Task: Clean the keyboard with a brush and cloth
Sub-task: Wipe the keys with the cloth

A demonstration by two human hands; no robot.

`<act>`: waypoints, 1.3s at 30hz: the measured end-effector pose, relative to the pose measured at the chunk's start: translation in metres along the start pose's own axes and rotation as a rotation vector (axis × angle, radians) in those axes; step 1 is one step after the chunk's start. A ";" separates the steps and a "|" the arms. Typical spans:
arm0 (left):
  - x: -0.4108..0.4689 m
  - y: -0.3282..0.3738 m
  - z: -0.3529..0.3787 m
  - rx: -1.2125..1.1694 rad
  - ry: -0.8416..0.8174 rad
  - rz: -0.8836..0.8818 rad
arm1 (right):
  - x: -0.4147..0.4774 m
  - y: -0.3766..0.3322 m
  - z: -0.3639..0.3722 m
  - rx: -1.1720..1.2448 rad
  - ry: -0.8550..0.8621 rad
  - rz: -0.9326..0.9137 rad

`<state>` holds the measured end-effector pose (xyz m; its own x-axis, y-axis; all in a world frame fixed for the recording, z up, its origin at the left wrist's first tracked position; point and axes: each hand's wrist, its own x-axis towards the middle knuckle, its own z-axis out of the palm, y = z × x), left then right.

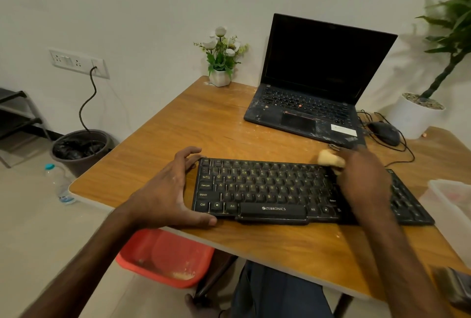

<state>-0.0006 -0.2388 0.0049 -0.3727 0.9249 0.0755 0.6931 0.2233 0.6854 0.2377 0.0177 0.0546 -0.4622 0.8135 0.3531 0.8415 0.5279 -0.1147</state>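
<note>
Had the keyboard (267, 190) lying flat on the wooden table (204, 118), lower middle of the frame, close to the table's front edge. Clamped its left end with the left hand (168, 190): thumb against the near corner, fingers bent at the far corner. Bunched a pale yellow cloth (331, 160) in the right hand (364, 180), fingers closed round it, at the far row of keys, right of centre. Blurred there, so could not tell the exact keys under the wad.

Judged the step as wiping the key tops with the cloth, with pale dust showing on and between many keys.

To do it well, probably called for:
- short strokes along each row rather than across;
- light pressure, to avoid snagging or lifting key caps;
- a firm left-hand brace, given the position near the edge and the risk of a slide toward the lap;
- grit pushed away from the laptop (305, 108), upper right of centre, and from the mouse (384, 132) and its cable just beyond the cloth.

Noted a dark object (456, 287) at the lower right corner, perhaps the brush, too blurred to say. Spotted a red tub (165, 259) below the table edge, lower left of centre, possibly for catching debris.
</note>
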 end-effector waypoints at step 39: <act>0.002 0.000 0.002 0.028 0.010 0.007 | -0.090 -0.141 -0.019 0.348 -0.314 -0.338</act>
<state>0.0003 -0.2368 0.0038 -0.3742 0.9232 0.0878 0.7127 0.2257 0.6642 0.1661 -0.1341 0.0563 -0.7951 0.5909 0.1367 0.5156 0.7772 -0.3607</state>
